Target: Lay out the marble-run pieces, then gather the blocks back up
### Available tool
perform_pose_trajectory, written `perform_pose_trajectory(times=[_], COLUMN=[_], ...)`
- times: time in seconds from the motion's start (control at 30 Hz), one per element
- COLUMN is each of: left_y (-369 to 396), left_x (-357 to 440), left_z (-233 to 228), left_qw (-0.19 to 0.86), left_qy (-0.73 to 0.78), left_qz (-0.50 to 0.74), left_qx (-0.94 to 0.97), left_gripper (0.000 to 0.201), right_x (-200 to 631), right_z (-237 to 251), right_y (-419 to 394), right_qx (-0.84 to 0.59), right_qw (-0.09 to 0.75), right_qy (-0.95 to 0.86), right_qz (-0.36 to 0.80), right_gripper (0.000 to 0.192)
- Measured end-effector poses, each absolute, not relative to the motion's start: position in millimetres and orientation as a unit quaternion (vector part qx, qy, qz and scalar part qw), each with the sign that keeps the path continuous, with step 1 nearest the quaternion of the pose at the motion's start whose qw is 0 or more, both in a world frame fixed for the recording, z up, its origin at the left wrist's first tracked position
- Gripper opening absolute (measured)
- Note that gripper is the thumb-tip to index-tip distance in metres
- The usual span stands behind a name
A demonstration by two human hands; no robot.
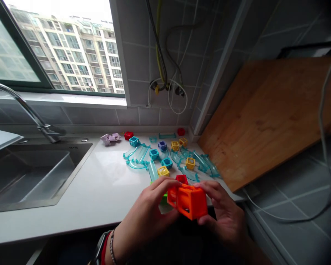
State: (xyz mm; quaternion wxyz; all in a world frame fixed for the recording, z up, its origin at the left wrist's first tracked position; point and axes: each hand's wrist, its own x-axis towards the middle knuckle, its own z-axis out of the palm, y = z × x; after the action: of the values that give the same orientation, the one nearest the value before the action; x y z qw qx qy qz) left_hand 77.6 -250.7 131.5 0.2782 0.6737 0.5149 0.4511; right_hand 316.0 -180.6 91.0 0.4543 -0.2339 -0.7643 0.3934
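Note:
Near the counter's front edge, my left hand (pixel 149 209) and my right hand (pixel 224 209) hold an orange toy building block (pixel 191 201) between them. Its sides have open frames, and it looks like two joined cubes. The fingers of my left hand close on its left end; my right thumb and fingers grip the right end. Just behind it sits a red cube block (pixel 182 179), partly covered. A bit of a green block (pixel 163 199) shows behind my left hand, mostly hidden. Beyond lie a yellow cube (pixel 163 171) and a teal cube (pixel 167 163).
Clear teal track pieces (pixel 140 154) and several coloured cubes spread over the white counter (pixel 107 187). A lilac piece (pixel 110 138) lies at the back. The sink (pixel 63 191) and faucet (pixel 30 110) are on the left. A wooden board (pixel 276 117) leans at the right, with a white cable hanging over it.

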Motion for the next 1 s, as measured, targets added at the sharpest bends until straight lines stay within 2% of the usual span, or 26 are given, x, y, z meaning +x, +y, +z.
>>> perform_pose_trajectory(times=[0.13, 0.27, 0.33, 0.4, 0.47, 0.53, 0.7, 0.83, 1.0], left_y=[-243, -228, -220, -214, -212, -212, -218, -222, -225], left_x=[52, 24, 12, 2, -6, -12, -12, -1, 30], left_z=[134, 104, 90, 81, 76, 74, 76, 79, 78], left_qw=[0.306, 0.360, 0.404, 0.450, 0.487, 0.511, 0.549, 0.572, 0.614], left_qy=[0.490, 0.483, 0.472, 0.447, 0.417, 0.397, 0.376, 0.365, 0.332], left_qz=[0.386, 0.460, 0.520, 0.573, 0.602, 0.613, 0.621, 0.616, 0.552], left_qx=[0.719, 0.652, 0.586, 0.520, 0.475, 0.453, 0.414, 0.399, 0.456], left_gripper=[0.045, 0.040, 0.037, 0.033, 0.035, 0.037, 0.047, 0.051, 0.046], right_x=[321, 334, 341, 344, 344, 342, 346, 361, 356], right_z=[101, 105, 102, 92, 75, 56, 40, 73, 120], right_y=[-179, -153, -134, -120, -113, -112, -111, -104, -112], right_qx=[-0.274, -0.356, -0.424, -0.479, -0.493, -0.497, -0.511, -0.500, -0.432], right_qw=[0.413, 0.364, 0.350, 0.274, 0.182, 0.151, 0.184, 0.249, 0.394], right_qy=[-0.801, -0.812, -0.791, -0.795, -0.815, -0.815, -0.780, -0.742, -0.591], right_qz=[0.337, 0.287, 0.267, 0.251, 0.243, 0.256, 0.312, 0.369, 0.556], right_gripper=[0.066, 0.082, 0.070, 0.058, 0.058, 0.061, 0.053, 0.054, 0.046])
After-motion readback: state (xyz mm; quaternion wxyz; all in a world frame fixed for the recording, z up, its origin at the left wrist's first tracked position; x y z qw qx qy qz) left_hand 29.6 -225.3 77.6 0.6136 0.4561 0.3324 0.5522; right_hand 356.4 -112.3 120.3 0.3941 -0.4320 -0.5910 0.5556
